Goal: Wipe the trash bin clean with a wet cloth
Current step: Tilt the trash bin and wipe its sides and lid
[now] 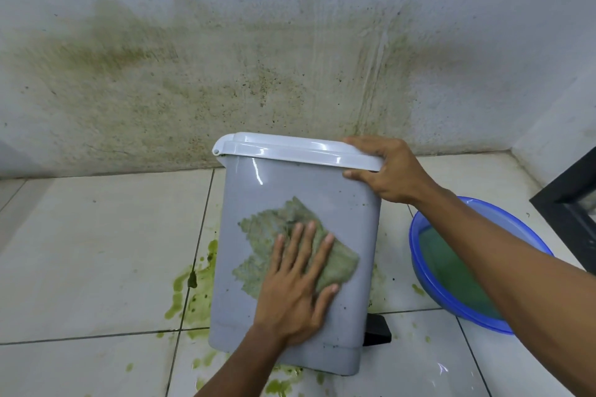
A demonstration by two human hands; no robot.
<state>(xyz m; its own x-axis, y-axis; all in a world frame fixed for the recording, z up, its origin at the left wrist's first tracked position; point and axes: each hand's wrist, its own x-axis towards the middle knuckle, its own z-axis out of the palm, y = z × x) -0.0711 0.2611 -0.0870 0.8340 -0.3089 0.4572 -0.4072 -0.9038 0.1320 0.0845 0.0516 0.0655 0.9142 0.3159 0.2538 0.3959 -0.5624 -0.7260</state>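
On floor: trash bin upright, lid topmost, pedal rightward.

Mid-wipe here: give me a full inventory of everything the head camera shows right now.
trash bin: 1, grey, on the tiled floor before the wall
lid: 1, white, closed on the bin
pedal: 1, black, at the bin's base, right side
cloth: 1, grey-green, flat on the bin's near face
basin: 1, blue, floor right of the bin, holds greenish water
spills: several, green, on tiles around the bin's base
wall: 1, white, stained green-brown, behind the bin
black frame: 1, black, right edge, cut off
left hand: 1, flat on the cloth, fingers straight
right hand: 1, grips the lid's right end
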